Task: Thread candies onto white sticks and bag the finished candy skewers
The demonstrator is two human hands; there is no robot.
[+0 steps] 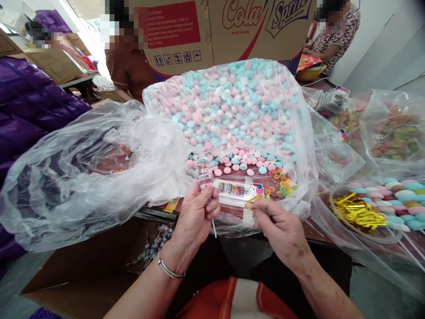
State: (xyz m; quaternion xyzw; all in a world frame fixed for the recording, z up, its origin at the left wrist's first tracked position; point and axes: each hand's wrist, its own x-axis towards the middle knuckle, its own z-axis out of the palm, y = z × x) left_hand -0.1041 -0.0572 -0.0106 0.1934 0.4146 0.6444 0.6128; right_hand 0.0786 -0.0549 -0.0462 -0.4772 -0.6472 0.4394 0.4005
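My left hand [198, 212] is closed around a small clear wrapper with candy in it [205, 170], and a white stick [214, 228] pokes out below my fingers. The fingers of my right hand [279, 223] pinch a gold twist tie [253, 200]. Between my hands lies a stack of printed clear bags [234, 189]. Behind it, loose pink, blue and white candies [244, 161] spill from a large clear plastic bag [307, 133] full of them. Small ring candies [282, 184] in orange, green and brown sit right of the stack.
More gold twist ties [358, 212] fill a round clear container at the right, near long candy skewers [405, 201]. An open cardboard box [83, 261] holding wrapped candies stands below left. A large carton [186, 40] blocks the back. Two people [128, 62] are beyond the table.
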